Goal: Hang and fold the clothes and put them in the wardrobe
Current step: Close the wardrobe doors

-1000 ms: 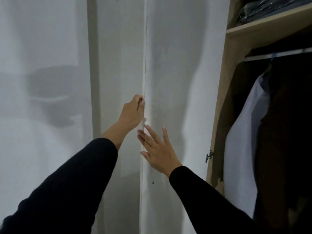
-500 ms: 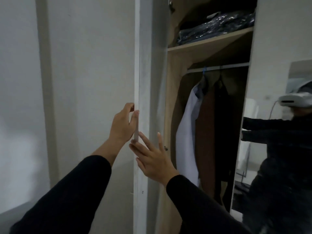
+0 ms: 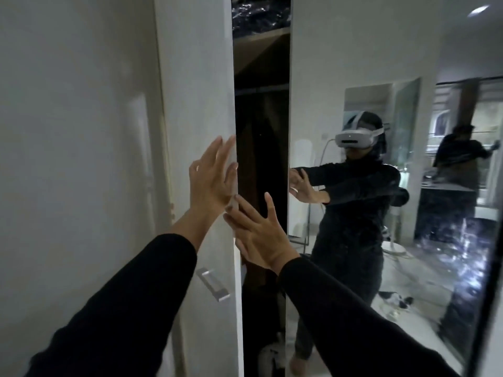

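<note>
Near centre, two hands meet at the wardrobe's narrow dark gap. Left hand (image 3: 211,175) lies flat on the white door (image 3: 198,91), fingers (image 3: 221,151) straight and spread apart, tips at the door's right edge. Right hand (image 3: 258,232) is just below and right of it, fingers also straight and apart, reaching across the gap toward that same edge; actual contact cannot be told. Both arms wear black sleeves. One metal handle (image 3: 213,284) sits low on the white door. One mirrored door (image 3: 381,50) stands right of the gap, reflecting the person. Inside the gap: one shelf (image 3: 261,34) up high with plastic-wrapped clothes (image 3: 258,14) on it, one rail (image 3: 261,88) below, dark hanging clothes (image 3: 258,148) under the rail, count unclear.
</note>
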A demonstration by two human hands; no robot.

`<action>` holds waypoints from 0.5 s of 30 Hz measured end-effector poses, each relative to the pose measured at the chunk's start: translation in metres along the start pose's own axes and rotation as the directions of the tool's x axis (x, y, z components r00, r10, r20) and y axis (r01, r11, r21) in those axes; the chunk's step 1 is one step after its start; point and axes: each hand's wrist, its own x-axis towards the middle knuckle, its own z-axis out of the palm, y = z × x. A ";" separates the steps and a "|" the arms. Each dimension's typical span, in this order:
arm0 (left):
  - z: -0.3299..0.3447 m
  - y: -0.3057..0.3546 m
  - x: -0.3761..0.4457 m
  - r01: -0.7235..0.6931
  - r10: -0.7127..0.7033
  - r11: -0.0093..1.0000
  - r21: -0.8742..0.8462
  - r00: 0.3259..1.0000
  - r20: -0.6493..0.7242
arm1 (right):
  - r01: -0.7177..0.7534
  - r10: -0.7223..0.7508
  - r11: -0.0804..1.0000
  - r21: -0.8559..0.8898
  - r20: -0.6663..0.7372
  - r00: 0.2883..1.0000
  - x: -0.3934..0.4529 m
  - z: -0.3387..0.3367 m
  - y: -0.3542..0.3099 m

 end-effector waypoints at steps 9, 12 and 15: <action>0.080 0.018 0.027 -0.191 0.165 0.977 0.096 0.959 0.231 | -0.160 0.196 0.972 -0.174 0.214 0.957 -0.029 0.033 0.045; 0.101 0.021 0.039 -0.216 0.185 0.972 0.090 0.944 0.274 | -0.230 0.280 0.953 -0.198 0.281 0.918 -0.027 0.044 0.047; 0.119 0.021 0.048 -0.245 0.208 0.965 0.096 0.934 0.290 | -0.267 0.326 0.940 -0.211 0.330 0.886 -0.024 0.052 0.049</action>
